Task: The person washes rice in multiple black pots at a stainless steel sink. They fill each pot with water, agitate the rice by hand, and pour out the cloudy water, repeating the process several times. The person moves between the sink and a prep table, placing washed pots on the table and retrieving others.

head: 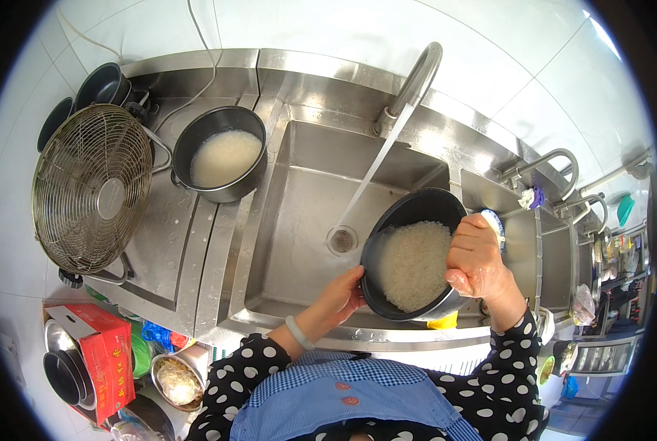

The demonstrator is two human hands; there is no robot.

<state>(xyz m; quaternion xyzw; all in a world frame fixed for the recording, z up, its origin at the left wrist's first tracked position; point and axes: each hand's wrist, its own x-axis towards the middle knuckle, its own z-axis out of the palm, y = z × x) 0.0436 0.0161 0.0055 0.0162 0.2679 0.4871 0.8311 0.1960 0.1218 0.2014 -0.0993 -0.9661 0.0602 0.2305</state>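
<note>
A dark inner pot (372,259) is tilted over the near right part of the steel sink (301,220), with wet white rice (419,264) inside it. My right hand (474,256) is closed on the pot's right rim. At the left rim my left hand (339,295) holds the pot's side, its fingers partly hidden behind the wall. From the curved faucet (425,66) a stream of water (372,168) runs down to the sink near the drain (342,241), left of the pot. A second dark pot (218,193) with rice in cloudy water (226,157) stands upright on the left drainboard.
A round wire fan guard (94,187) stands at the left, before dark pans (100,82). Below are a red cardboard box (108,358) holding bowls and a bowl with a plastic bag (177,380). More sink basins (554,259) and faucets (563,157) line the right. A cord (196,82) crosses the back ledge.
</note>
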